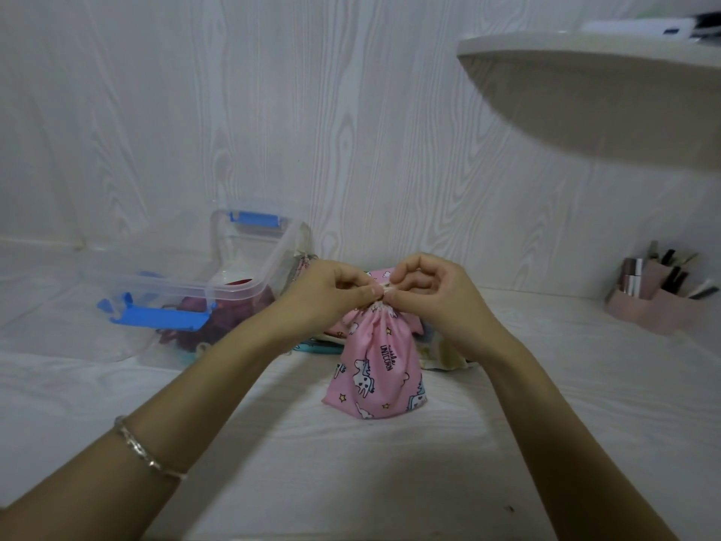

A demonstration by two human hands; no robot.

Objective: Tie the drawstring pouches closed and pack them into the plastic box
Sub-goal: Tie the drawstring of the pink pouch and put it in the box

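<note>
Inside the plastic box (249,287) lies dark-red fabric (234,311).

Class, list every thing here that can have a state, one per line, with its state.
Pouch: upright, neck gathered, cord being tied.
Left hand: pinches the cord.
Right hand: pinches the cord.
Box: open, dark red fabric inside.
Latches: undone.

Pink fabric drawstring pouch (377,378) with white unicorns and yellow stars: the word "UNICORN" in dark capitals runs sideways down its front. A smaller line beside it is illegible.
</note>
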